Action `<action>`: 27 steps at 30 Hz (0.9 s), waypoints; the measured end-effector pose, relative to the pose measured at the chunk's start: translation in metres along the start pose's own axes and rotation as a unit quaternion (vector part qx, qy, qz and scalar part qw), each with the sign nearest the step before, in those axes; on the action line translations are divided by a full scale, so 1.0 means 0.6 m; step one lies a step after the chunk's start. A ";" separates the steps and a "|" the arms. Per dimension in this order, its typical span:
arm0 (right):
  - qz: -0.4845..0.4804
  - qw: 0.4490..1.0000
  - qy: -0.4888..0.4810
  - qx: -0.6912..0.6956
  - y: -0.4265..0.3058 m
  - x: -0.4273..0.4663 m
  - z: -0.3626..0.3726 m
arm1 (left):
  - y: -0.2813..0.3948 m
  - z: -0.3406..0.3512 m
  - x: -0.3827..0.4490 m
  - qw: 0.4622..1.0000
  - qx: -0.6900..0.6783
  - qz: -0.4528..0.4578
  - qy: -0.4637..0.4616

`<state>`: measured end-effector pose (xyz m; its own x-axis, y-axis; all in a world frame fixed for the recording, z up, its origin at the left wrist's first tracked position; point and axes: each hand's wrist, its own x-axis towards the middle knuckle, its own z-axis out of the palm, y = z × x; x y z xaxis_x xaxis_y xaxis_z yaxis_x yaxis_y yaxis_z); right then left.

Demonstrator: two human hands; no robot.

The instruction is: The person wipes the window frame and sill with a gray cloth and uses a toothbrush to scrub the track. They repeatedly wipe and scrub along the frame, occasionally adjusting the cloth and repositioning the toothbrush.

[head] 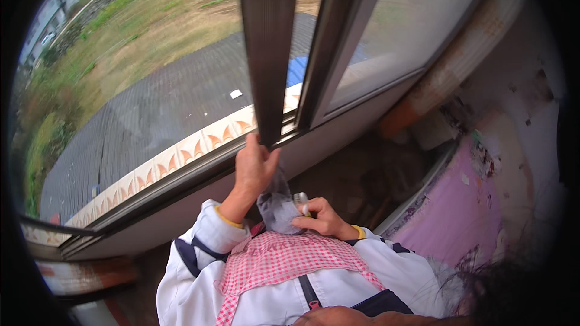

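Note:
My left hand (pixel 256 165) is raised to the lower end of the dark upright frame (pixel 272 54) of a sliding window, its fingers against the frame just above the sill track (pixel 199 163). A grey cloth (pixel 278 213) hangs below that hand, in front of a pink checked apron (pixel 294 262). At the cloth's right edge, my right hand (pixel 324 219) pinches it and also holds a small white object (pixel 302 203), whose kind I cannot tell. Whether my left fingers grip the cloth's upper end or the frame is hidden.
Another window sash with glass (pixel 389 36) stands to the right. Beyond the sill lie a patterned tile ledge (pixel 181 158) and a dark corrugated roof (pixel 158 95). A rusty pale pipe or post (pixel 457 59) and a worn pink surface (pixel 462 208) are at the right.

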<state>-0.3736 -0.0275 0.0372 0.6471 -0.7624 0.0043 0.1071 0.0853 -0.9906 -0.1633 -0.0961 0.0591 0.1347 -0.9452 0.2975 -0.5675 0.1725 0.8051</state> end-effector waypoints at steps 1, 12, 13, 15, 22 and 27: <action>0.008 0.999 -0.023 -0.022 0.001 0.004 -0.003 | 0.000 0.004 0.002 1.000 -0.005 -0.014 0.009; 0.060 0.996 0.051 0.045 -0.005 -0.012 -0.048 | 0.020 0.092 0.019 0.994 -0.075 -0.057 -0.057; 0.059 0.996 0.050 0.045 -0.002 -0.012 -0.050 | 0.020 0.092 0.019 0.993 -0.085 -0.058 -0.062; 0.055 0.995 0.058 0.052 0.007 -0.012 -0.052 | 0.023 0.093 0.017 0.991 -0.098 -0.065 -0.061; 0.071 0.993 0.069 0.070 0.015 0.012 -0.043 | 0.027 0.093 0.009 0.980 -0.152 -0.082 -0.103; 0.062 0.997 -0.026 0.041 -0.001 0.044 -0.021 | 0.001 0.040 -0.006 0.991 -0.116 0.004 -0.072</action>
<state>-0.3663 -0.0557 0.0360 0.6977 -0.7082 -0.1076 0.0841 0.2301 -0.9695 -0.1836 -0.0990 0.0463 0.0039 -0.9703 0.2418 -0.3630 0.2239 0.9045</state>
